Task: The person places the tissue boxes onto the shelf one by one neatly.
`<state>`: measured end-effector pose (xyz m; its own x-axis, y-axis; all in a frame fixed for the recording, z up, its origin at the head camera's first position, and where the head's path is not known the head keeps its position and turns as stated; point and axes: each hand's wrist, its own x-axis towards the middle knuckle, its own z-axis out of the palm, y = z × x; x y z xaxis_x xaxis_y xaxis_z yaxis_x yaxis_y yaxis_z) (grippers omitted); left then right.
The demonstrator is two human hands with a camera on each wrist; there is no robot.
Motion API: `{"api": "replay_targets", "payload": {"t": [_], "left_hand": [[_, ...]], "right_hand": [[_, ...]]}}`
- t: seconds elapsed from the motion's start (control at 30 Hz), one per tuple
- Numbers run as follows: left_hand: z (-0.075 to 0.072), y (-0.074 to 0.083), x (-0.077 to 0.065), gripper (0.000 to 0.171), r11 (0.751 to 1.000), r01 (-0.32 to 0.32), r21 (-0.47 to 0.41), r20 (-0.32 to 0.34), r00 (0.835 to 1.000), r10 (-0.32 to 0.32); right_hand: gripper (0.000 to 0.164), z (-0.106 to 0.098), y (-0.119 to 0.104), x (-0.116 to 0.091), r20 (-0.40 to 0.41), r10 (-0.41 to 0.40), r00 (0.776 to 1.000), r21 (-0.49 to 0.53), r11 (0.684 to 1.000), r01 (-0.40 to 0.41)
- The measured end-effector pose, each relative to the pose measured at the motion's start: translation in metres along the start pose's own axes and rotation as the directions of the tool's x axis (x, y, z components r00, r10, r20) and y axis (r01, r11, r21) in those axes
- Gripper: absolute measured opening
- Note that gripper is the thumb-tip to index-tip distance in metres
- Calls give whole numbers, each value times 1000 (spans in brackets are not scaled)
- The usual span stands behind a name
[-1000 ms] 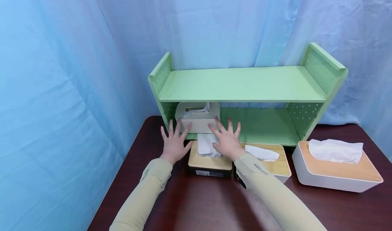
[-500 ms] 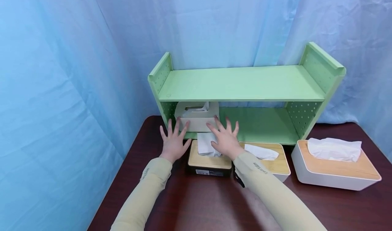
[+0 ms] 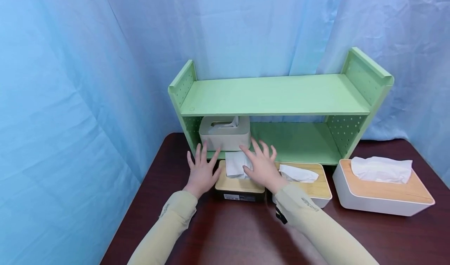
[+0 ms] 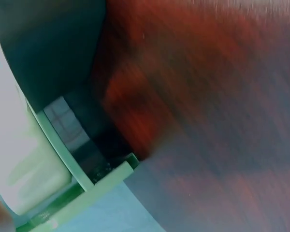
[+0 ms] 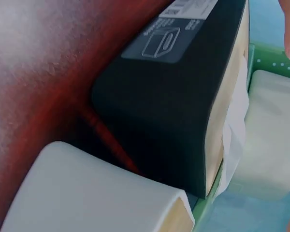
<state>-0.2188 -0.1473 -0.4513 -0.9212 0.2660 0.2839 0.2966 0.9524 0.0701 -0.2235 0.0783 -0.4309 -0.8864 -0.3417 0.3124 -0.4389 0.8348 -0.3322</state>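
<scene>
A white tissue box with a pale grey lid sits at the left end of the shelf's lower level. My left hand, fingers spread, is in front of its left corner. Near its right front corner is my right hand, its fingers apart and slightly bent. Neither hand holds anything. Between the wrists stands a black tissue box with a wooden lid and a tissue sticking out. In the head view, the right hand and sleeve partly cover a white tissue box with a wooden lid.
The green two-level shelf stands at the back of the dark red table. A larger white tissue box with a wooden lid is at the far right. Blue curtains hang behind and to the left.
Both hands have drawn back a little from the white tissue box on the shelf. The right hand's fingers have bent slightly. The tissue boxes keep their places.
</scene>
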Motion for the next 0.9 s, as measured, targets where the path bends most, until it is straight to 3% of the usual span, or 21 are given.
{"api": "replay_targets", "payload": {"t": [0.3,0.6,0.9], "left_hand": [[3,13,-19,59,993,-39,-111,-41,999,35],[8,25,-37,56,984,-63,-167,-58,997,53],[15,30,-47,56,978,-49,-201,-30,999,43]], "right_hand": [[60,-1,-2,-26,-37,24,999,87,996,-20],[57,7,2,-54,-102,24,995,133,991,-10],[56,15,6,-70,-162,22,987,152,988,3]]}}
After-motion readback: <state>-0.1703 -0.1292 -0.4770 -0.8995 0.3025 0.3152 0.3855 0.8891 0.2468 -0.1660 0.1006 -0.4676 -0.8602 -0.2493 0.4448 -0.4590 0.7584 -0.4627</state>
